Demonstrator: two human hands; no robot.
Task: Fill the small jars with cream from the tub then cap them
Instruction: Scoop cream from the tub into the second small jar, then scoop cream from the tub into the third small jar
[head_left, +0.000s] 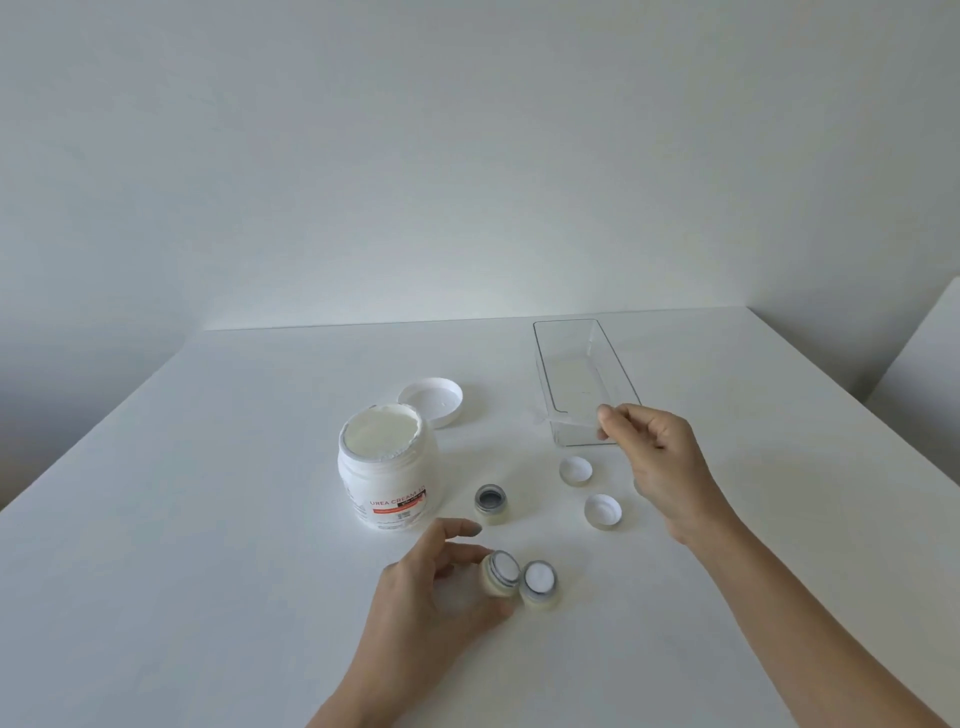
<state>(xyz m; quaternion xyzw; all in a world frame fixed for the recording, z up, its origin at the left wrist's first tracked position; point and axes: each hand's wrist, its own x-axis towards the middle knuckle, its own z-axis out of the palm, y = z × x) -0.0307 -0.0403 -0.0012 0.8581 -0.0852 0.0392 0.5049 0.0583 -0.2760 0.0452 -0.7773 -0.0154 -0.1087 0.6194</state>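
Left hand (421, 587) gripping filled jar (500, 571), touching second jar (540, 583)

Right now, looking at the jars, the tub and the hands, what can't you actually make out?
- Head view: what the right hand pinches; too thin and pale to tell.
- Whether the dark jar holds cream; too small.
- The small print on the tub label; blurred.
- The side of the tilted jar, covered by the left hand.
- Both forearms, cut off by the bottom edge.
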